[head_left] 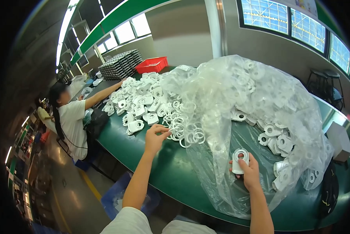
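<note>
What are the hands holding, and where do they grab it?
Right hand grips a white plastic part by its lower end. Left hand pinches a white ring at its edge.

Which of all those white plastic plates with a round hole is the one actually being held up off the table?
The white plate gripped in the right hand, over the clear plastic bag. The other plates lie heaped on the green table or inside the bag.

A green worktable (175, 171) carries white plastic brackets (142, 99), white rings (182, 126), a clear plastic bag (245, 101), a red bin (151, 64) and stacked grey trays (120, 64).
</note>
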The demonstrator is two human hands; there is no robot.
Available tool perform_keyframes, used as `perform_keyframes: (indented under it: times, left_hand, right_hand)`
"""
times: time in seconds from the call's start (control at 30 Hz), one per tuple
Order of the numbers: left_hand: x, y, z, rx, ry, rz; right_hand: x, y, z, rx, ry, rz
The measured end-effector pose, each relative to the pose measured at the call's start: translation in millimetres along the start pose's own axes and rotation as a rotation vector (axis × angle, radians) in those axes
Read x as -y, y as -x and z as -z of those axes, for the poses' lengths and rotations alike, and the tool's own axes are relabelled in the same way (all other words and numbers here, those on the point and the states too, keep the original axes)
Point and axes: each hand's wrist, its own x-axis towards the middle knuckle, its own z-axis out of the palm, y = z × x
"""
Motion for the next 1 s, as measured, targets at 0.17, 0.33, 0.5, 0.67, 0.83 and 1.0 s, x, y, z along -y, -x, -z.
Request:
perform_keyframes:
  times: [0.17, 0.33, 0.5, 0.67, 0.83, 1.0]
  left_hand:
    - [9.9, -5.8, -4.9, 0.084, 0.507, 0.522]
    - [10.2, -5.7, -21.5, 0.098, 0.637, 0.541]
    - [2.0, -8.3, -23.9, 0.073, 0.926, 0.482]
    - [-6.9, -9.1, -19.0, 0.056, 0.801, 0.370]
    - [-18.4, -22.6, -18.9, 0.169, 0.454, 0.567]
    - [-2.0, -42.7, 4.4, 0.484, -0.206, 0.301]
  right_hand:
    - [1.9, 1.8, -1.6, 0.002, 0.001, -0.013]
    - [0.7, 0.6, -1.7, 0.017, 0.011, -0.006]
    - [1.9, 1.3, -2.1, 0.013, 0.010, -0.020]
    - [2.2, 2.0, -2.7, 0.014, 0.005, -0.013]
    - [2.8, 2.2, -1.8, 0.009, 0.017, -0.021]
    - [0.2, 0.9, -4.1, 0.046, -0.005, -0.003]
